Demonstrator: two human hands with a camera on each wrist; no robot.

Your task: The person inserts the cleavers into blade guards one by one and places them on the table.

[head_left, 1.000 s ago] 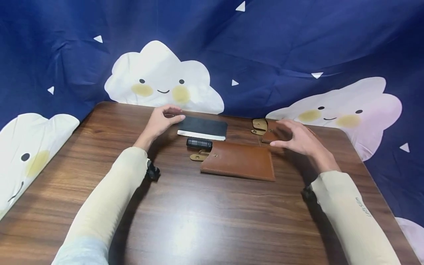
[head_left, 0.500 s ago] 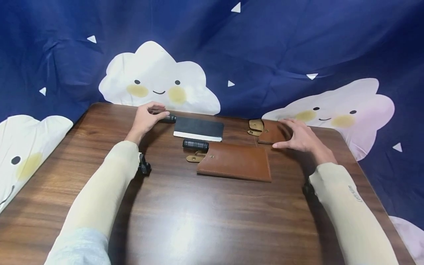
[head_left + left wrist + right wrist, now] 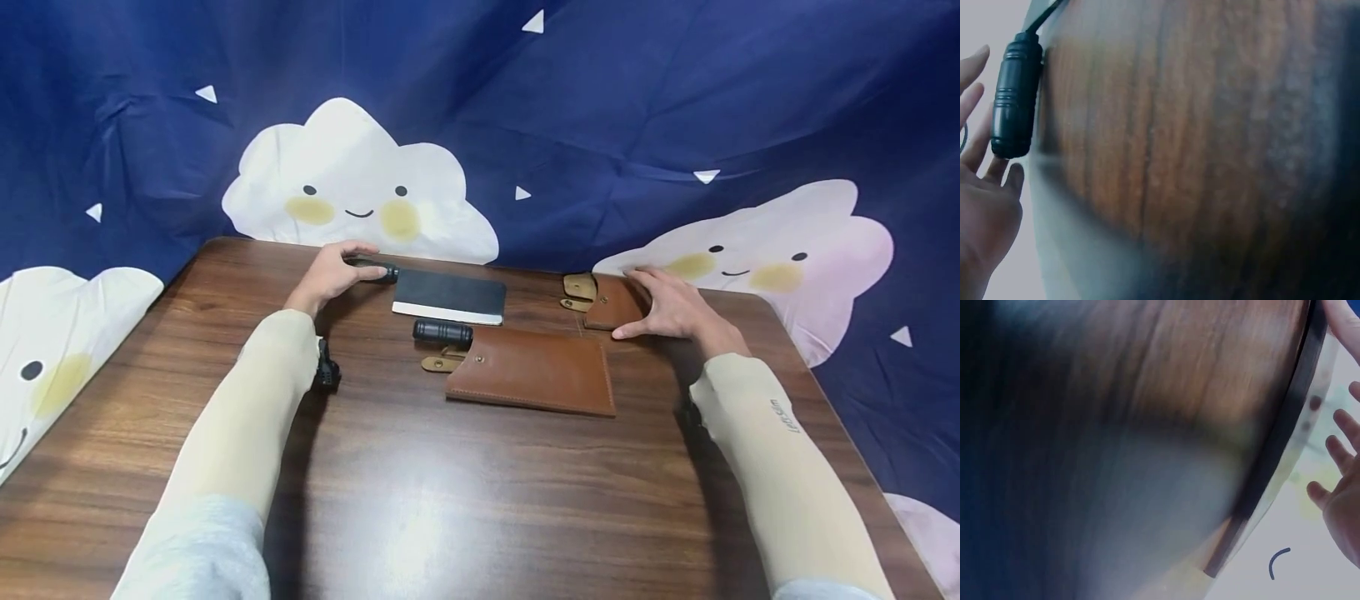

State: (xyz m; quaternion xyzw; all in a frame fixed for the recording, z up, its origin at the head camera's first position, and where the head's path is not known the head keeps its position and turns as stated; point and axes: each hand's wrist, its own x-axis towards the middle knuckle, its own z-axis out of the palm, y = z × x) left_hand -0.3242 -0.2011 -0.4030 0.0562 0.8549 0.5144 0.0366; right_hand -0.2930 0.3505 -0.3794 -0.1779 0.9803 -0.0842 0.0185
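A cleaver with a dark rectangular blade and a silver edge lies at the back of the table. Its black ribbed handle points left. My left hand is spread around that handle, thumb over its near side and fingers on the far side. My right hand arches over a small brown leather sheath, its thumb beside the near edge and fingers by the far edge. Closer to me lies a larger brown leather sheath, with a second black ribbed handle sticking out of its left end.
The wooden table reaches back to a blue curtain with smiling clouds. Tan straps with snaps stick out from the left ends of both sheaths. The table's rounded edge shows in the right wrist view.
My left hand has moved left from the cleaver's blade end to its handle, which came into sight. My right hand stays at the small sheath. The cleaver and sheaths lie still; the head view shifted slightly.
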